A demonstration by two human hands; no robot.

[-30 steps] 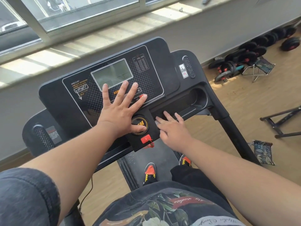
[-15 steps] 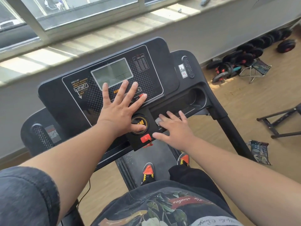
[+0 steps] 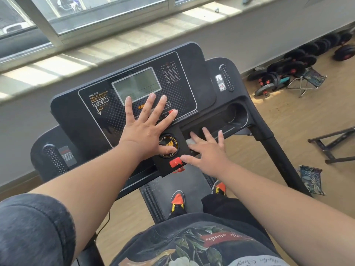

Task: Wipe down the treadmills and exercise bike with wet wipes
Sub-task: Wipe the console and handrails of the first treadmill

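A black treadmill console (image 3: pixel 92 120) with a grey display (image 3: pixel 136 84) stands in front of me. My left hand (image 3: pixel 147 127) lies flat on it with fingers spread, thumb on the round yellow-ringed knob (image 3: pixel 170 145). My right hand (image 3: pixel 206 152) presses a pale wet wipe (image 3: pixel 190 141) with straight fingers onto the ledge right of the knob, its thumb beside the red safety key (image 3: pixel 175 162). Most of the wipe is hidden under the fingers.
The treadmill belt (image 3: pixel 182 186) runs below with my orange shoes on it. A cup tray (image 3: pixel 233 117) sits at the console's right. Dumbbells (image 3: pixel 292 68), a folding stool (image 3: pixel 307 81) and a bench frame (image 3: pixel 334 144) lie on the wood floor at right. A windowsill runs behind.
My right hand has slid with the wipe up and to the right along the ledge by the knob. My left hand has stayed flat on the console.
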